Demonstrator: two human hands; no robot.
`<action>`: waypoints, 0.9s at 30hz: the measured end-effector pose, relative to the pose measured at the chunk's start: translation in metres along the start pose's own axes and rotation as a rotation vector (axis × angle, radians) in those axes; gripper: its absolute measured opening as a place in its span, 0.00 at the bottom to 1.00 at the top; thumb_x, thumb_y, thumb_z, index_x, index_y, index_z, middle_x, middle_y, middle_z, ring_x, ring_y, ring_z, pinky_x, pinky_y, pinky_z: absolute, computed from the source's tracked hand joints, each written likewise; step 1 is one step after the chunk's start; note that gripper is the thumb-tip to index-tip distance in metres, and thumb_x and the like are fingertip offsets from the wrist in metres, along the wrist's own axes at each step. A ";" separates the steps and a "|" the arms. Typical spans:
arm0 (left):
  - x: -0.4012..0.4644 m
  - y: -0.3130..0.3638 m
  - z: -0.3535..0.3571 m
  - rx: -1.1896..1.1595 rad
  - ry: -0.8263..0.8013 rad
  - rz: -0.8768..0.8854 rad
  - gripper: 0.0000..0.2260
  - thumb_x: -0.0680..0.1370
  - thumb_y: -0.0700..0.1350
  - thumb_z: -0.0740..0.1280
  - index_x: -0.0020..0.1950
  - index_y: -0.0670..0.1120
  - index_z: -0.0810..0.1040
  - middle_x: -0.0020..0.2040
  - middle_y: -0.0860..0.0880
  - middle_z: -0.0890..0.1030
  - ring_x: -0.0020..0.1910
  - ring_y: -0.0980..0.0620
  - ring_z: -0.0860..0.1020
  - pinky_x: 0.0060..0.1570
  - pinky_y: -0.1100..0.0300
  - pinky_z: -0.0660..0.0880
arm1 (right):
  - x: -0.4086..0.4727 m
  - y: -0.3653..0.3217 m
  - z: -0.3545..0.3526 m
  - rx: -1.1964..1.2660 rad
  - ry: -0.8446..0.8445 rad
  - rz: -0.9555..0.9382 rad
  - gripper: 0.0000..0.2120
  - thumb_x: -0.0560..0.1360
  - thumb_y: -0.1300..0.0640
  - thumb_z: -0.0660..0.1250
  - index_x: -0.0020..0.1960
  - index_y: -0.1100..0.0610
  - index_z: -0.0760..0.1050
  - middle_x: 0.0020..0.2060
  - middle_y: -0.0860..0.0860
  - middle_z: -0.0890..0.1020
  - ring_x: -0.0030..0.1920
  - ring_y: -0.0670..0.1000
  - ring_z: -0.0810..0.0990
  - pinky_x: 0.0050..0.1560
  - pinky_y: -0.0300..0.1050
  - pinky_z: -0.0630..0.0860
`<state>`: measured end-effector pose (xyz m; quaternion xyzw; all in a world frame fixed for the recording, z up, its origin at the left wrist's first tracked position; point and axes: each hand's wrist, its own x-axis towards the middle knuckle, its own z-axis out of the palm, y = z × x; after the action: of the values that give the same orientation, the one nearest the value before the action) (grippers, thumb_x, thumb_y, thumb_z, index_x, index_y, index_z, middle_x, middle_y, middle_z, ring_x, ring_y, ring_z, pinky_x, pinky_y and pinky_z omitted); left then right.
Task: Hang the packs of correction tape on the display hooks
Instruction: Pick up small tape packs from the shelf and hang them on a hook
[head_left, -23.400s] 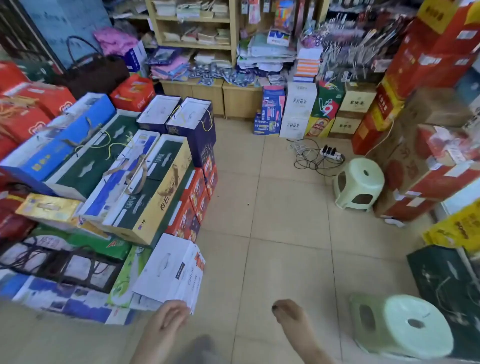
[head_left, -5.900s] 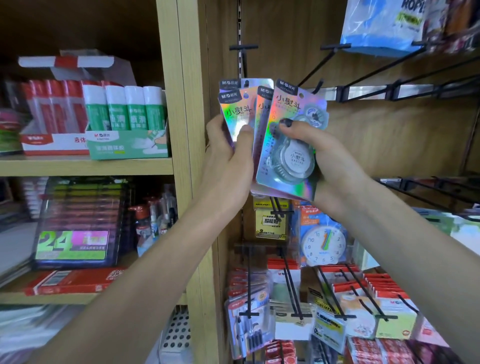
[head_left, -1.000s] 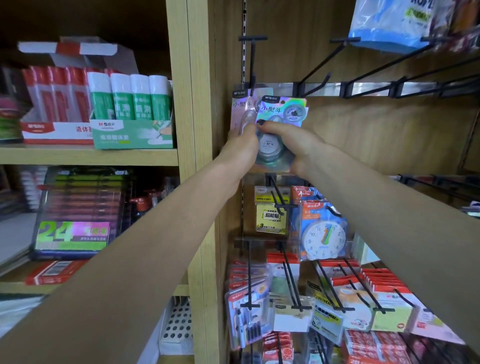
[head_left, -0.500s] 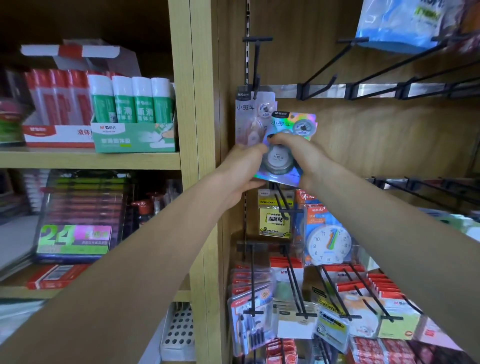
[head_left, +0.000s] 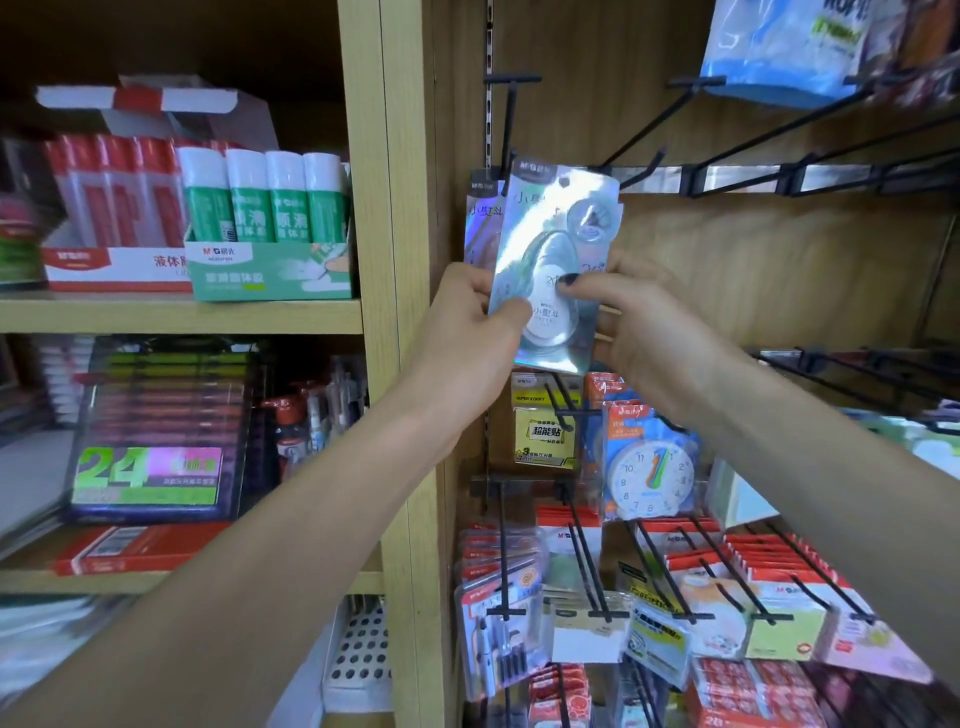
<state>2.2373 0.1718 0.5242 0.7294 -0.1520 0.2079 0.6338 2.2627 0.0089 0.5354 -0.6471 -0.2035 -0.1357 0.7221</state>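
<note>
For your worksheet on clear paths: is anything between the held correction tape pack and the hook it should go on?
Nothing visible blocks it. Both hands, left and right, hold the pack just below the hook; another pack already hangs behind it.

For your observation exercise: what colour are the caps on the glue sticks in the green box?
White caps on the glue sticks, clearest in the head view.

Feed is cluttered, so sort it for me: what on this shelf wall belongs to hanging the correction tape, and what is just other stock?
In the job:
held tape pack
hung tape pack
black hook
left hand
right hand

Just stock:
glue sticks
toy clock
sticky notes
blue bag
</note>
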 end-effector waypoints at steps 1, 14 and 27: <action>-0.001 -0.001 -0.001 -0.005 0.002 0.001 0.08 0.78 0.47 0.67 0.55 0.50 0.74 0.52 0.47 0.85 0.54 0.47 0.85 0.60 0.39 0.80 | -0.002 0.000 0.000 -0.013 0.007 -0.022 0.09 0.77 0.65 0.70 0.57 0.57 0.80 0.50 0.57 0.88 0.46 0.54 0.88 0.42 0.47 0.82; 0.003 0.006 0.001 0.156 0.106 0.129 0.14 0.83 0.43 0.65 0.68 0.47 0.68 0.50 0.58 0.78 0.49 0.57 0.80 0.50 0.57 0.78 | 0.005 -0.011 0.023 -0.015 0.014 -0.151 0.18 0.78 0.67 0.70 0.66 0.59 0.81 0.54 0.57 0.89 0.52 0.58 0.89 0.51 0.54 0.86; 0.003 0.004 0.001 0.383 0.021 0.131 0.34 0.83 0.45 0.61 0.84 0.60 0.46 0.61 0.45 0.79 0.39 0.50 0.80 0.35 0.56 0.72 | 0.014 -0.007 0.034 0.025 0.104 -0.085 0.12 0.75 0.66 0.72 0.58 0.60 0.84 0.50 0.57 0.89 0.45 0.55 0.89 0.35 0.43 0.82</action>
<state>2.2383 0.1702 0.5288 0.8230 -0.1503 0.2815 0.4700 2.2675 0.0430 0.5508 -0.6207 -0.1948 -0.1973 0.7334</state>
